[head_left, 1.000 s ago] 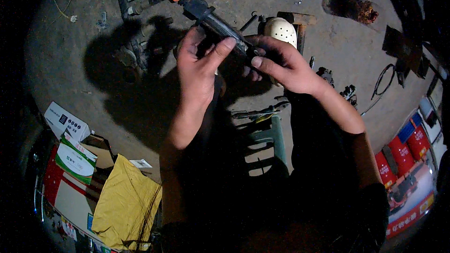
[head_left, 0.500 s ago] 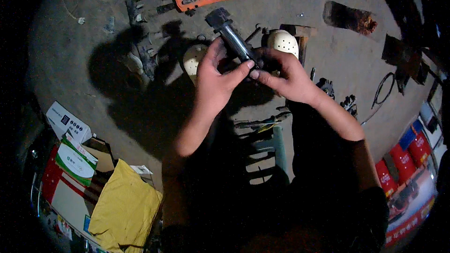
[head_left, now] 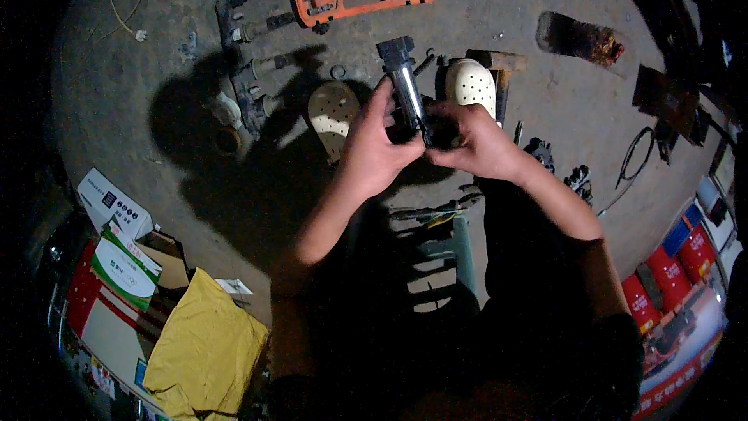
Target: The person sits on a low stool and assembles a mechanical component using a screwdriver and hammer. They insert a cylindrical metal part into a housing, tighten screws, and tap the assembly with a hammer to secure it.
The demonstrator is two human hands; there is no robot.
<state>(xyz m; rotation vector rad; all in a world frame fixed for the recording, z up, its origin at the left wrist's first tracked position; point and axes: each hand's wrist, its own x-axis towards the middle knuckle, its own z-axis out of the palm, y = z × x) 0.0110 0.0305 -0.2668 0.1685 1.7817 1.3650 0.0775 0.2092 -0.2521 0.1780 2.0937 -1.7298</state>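
A shiny metal cylinder with a dark, blocky top end (head_left: 403, 84) stands nearly upright between my hands, leaning slightly left. My left hand (head_left: 377, 148) is closed round its side, fingers behind and thumb toward its lower end. My right hand (head_left: 477, 144) pinches at the dark lower end, where fingers and shadow hide the detail. Below the hands lie my dark-clothed legs, with cream perforated clogs (head_left: 471, 84) on the floor beyond.
An orange socket-set case (head_left: 366, 9) lies open at the far side. A hammer (head_left: 501, 70) rests beside the right clog. Dark pipe-like parts (head_left: 226, 39) lie at left, greasy parts (head_left: 539, 154) at right. A yellow bag (head_left: 206, 351) and red canisters (head_left: 666, 269) flank me.
The cylinder has turned more upright, its top end swinging right and coming nearer to me. Both hands have come slightly closer to my body, still gripping it.
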